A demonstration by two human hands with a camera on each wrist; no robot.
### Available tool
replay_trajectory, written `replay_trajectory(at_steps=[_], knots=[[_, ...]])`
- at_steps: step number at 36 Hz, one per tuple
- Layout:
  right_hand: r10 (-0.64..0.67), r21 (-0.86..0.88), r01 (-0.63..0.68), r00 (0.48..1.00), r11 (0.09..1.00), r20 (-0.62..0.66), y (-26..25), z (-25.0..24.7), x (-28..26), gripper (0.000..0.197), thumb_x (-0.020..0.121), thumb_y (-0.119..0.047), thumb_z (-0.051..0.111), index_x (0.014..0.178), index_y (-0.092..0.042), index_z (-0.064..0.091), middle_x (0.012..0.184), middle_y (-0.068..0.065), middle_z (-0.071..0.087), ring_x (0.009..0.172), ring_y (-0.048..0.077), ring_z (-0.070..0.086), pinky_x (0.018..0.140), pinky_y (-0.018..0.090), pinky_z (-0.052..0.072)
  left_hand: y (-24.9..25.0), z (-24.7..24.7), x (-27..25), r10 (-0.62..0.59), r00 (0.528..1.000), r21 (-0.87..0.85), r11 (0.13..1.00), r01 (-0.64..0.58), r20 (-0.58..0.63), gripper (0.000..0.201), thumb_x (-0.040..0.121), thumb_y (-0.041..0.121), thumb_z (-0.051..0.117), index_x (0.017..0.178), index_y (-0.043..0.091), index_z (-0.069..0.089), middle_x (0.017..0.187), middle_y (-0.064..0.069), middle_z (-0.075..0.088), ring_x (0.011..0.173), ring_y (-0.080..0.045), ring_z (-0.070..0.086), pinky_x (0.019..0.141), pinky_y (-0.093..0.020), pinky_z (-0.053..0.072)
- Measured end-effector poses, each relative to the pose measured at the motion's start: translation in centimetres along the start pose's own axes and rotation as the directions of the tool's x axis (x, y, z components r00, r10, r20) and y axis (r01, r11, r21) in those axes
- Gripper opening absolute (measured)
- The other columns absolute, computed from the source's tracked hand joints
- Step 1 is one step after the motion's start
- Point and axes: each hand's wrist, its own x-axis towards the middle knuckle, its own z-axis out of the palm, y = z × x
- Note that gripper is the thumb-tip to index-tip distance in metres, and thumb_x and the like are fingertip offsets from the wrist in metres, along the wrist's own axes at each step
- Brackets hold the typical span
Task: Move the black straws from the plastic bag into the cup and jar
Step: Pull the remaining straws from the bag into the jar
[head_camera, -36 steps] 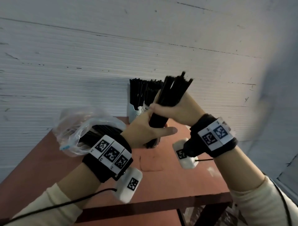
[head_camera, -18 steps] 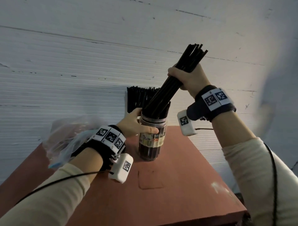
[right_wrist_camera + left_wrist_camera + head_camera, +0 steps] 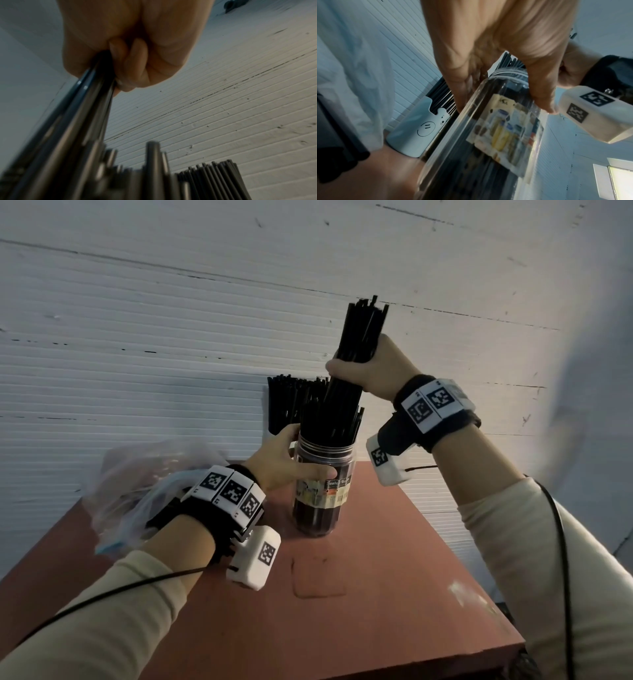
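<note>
A clear labelled jar (image 3: 322, 494) (image 3: 496, 135) stands on the red table, packed with black straws. My left hand (image 3: 291, 463) (image 3: 496, 94) grips the jar just below its rim. Above the jar, my right hand (image 3: 363, 368) (image 3: 123, 65) holds a bundle of black straws (image 3: 359, 337) (image 3: 77, 115) whose lower ends reach down into the jar mouth. Behind the jar a pale blue cup (image 3: 270, 436) (image 3: 418, 128) with a smiley face also holds black straws (image 3: 291, 402). The plastic bag (image 3: 137, 484) lies crumpled at the left, partly hidden by my left wrist.
The red table (image 3: 376, 611) stands against a white ribbed wall (image 3: 171, 354); its right and near edges are close by. Cables run from both wrist cameras along my sleeves.
My right hand has swung the straw bundle more upright and lowered it, so the ends sit deeper in the jar. My left hand keeps its hold on the jar.
</note>
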Motion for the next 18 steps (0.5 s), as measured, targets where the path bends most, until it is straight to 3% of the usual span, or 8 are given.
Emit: replay_trajectory(at_steps=[3,7,12,15,16,18], knots=[[0.009,-0.044,-0.006,0.998,0.999,0.056,1.1,1.2,-0.8,0.028,0.085,-0.027,0.070,0.078,-0.003,0.058,0.069,0.001,0.056,0.062,0.008,0.056,0.060,0.022,0.047,-0.2,0.1,0.1,0.000,1.000,0.003,1.000,0.000,-0.012,0.113,0.041,0.045,0.092,0.140,0.021,0.044,0.126,0.007,0.062,0.117,-0.012,0.058,0.101,-0.037,0.050],[-0.018,-0.063,0.021,0.998,0.998,0.052,2.4,2.3,-2.4,0.024,0.085,-0.041,0.068,0.078,-0.021,0.058,0.075,-0.010,0.062,0.072,-0.002,0.062,0.064,0.015,0.048,-0.3,0.1,0.2,-0.007,1.000,0.003,1.000,0.007,0.001,0.098,0.059,0.031,0.092,0.142,0.021,0.041,0.125,0.007,0.061,0.117,-0.011,0.058,0.099,-0.036,0.050],[-0.078,-0.071,0.077,0.997,0.995,-0.015,2.4,2.3,-2.6,0.054,0.069,-0.069,0.065,0.102,-0.027,0.056,0.106,-0.004,0.060,0.098,0.009,0.059,0.083,0.026,0.048,-0.3,0.1,0.2,-0.009,1.000,0.007,1.000,0.009,-0.004,0.101,0.055,0.035,0.091,0.142,0.021,0.041,0.126,0.006,0.062,0.117,-0.012,0.058,0.100,-0.037,0.050],[-0.127,0.010,0.131,0.979,0.991,-0.162,1.4,1.7,-2.7,0.085,0.073,-0.056,0.073,0.142,-0.027,0.032,0.140,-0.001,0.044,0.128,0.012,0.046,0.105,0.025,0.040,-0.3,0.1,0.3,-0.008,1.000,-0.005,1.000,0.008,0.004,0.100,0.058,0.031,0.092,0.143,0.021,0.040,0.128,0.005,0.060,0.119,-0.013,0.057,0.099,-0.037,0.050],[-0.184,0.015,0.191,0.961,0.981,-0.204,0.9,1.5,-2.8,0.088,0.078,-0.046,0.074,0.146,-0.022,0.025,0.145,0.002,0.039,0.132,0.012,0.041,0.107,0.023,0.038,-0.3,0.1,0.3,-0.009,1.000,-0.003,1.000,0.009,0.009,0.100,0.059,0.031,0.092,0.143,0.021,0.040,0.129,0.004,0.060,0.120,-0.013,0.057,0.099,-0.036,0.050],[-0.294,-0.037,0.294,0.924,0.955,-0.245,0.1,1.6,-3.0,0.077,0.085,-0.028,0.071,0.147,-0.013,0.027,0.146,0.005,0.038,0.132,0.013,0.041,0.108,0.020,0.038,-0.3,0.0,0.3,-0.008,1.000,0.004,1.000,0.008,0.016,0.106,0.051,0.040,0.093,0.142,0.023,0.041,0.129,0.005,0.061,0.120,-0.012,0.057,0.100,-0.038,0.050]])
